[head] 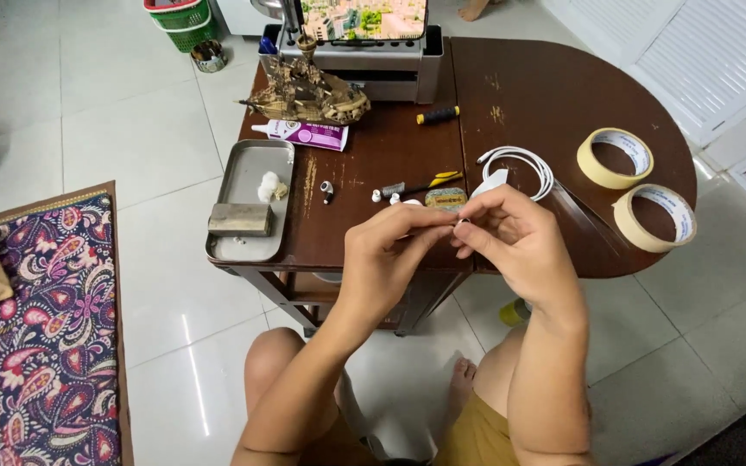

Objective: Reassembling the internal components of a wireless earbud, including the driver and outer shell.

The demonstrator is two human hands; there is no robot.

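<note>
Dark wood makes up the biggest thing in the room, a table [546, 103] with a rounded right end, and a person sits at its near edge with knees bare. On its far side stands a grey box [390, 65], with a wooden model ship [308, 91] in front of it. A metal tray [248, 173] lies at the table's left end, holding a block [239, 219]. Two rolls of masking tape [615, 157] sit side by side near the right edge, a coiled white cable [524, 164] between them and the hands. A glue tube [308, 134] lies beside the ship, and a small screwdriver [438, 114] lies further right. The left hand [386, 255] and right hand [511, 237] meet over the near edge, fingertips pinched together on a tiny white piece [459, 224]; I cannot tell what it is.
</note>
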